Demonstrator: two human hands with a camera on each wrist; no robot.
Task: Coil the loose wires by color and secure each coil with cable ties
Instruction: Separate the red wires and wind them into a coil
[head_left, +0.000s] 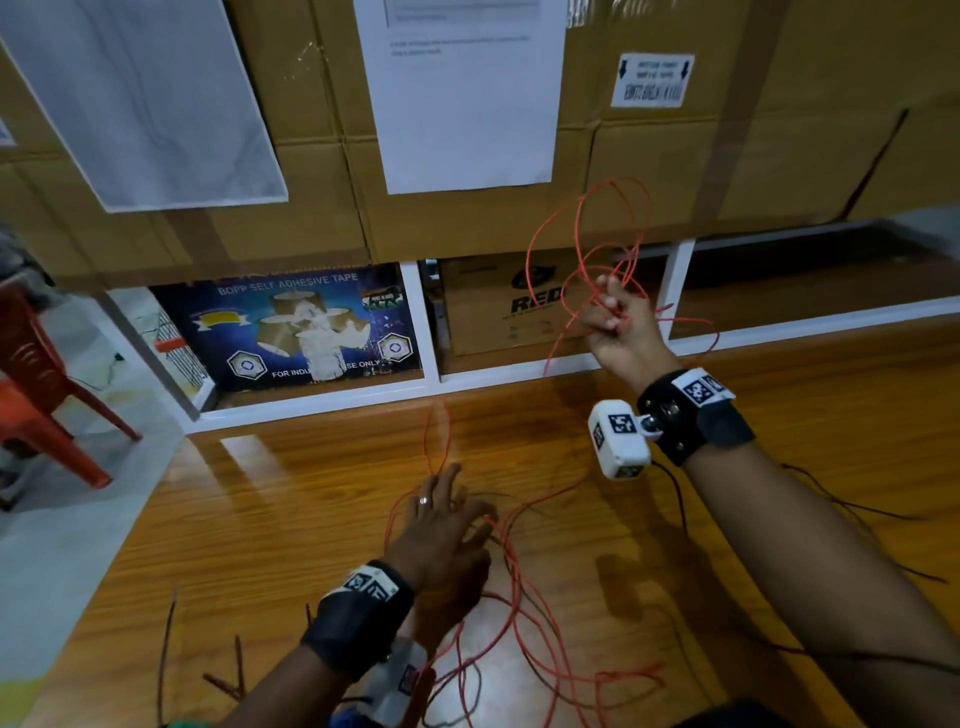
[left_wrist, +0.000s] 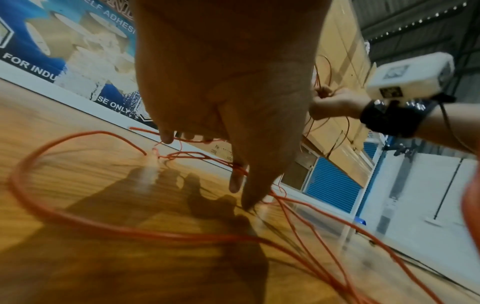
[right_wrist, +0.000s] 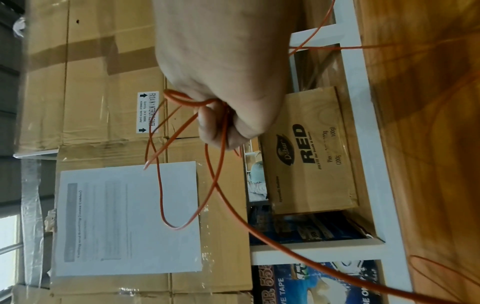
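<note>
The right hand (head_left: 621, 325) is raised above the table, its fingers curled tight round a bunch of thin red wire (head_left: 587, 244). From that fist several smooth, springy loops stand up and outward in uneven ovals, and more strands fall away below it toward the tabletop. In the right wrist view one cut end of the wire pokes out just past the fingers (right_wrist: 210, 123).

The left hand (head_left: 441, 540) is low over the table (head_left: 260, 519), fingers straight and spread, holding nothing; a ring sits on one finger. Its fingertips (left_wrist: 235, 183) reach down among the loose red strands lying there, and whether they touch the wire cannot be told. Those strands sprawl in wide, slack curves across the glossy, wood-grained top, which shines with glare. A few thin dark wires (head_left: 680, 499) lie mixed among them, toward the right forearm.

Beyond the raised fist stand stacked brown cardboard boxes (head_left: 311, 130) with tape seams and white paper sheets (head_left: 467, 104) stuck on. Under them a white frame (head_left: 426, 322) holds a blue tape carton (head_left: 291, 327) and a smaller brown box (head_left: 493, 312). Far from both hands, a red plastic chair (head_left: 36, 379) stands off the table's left side.
</note>
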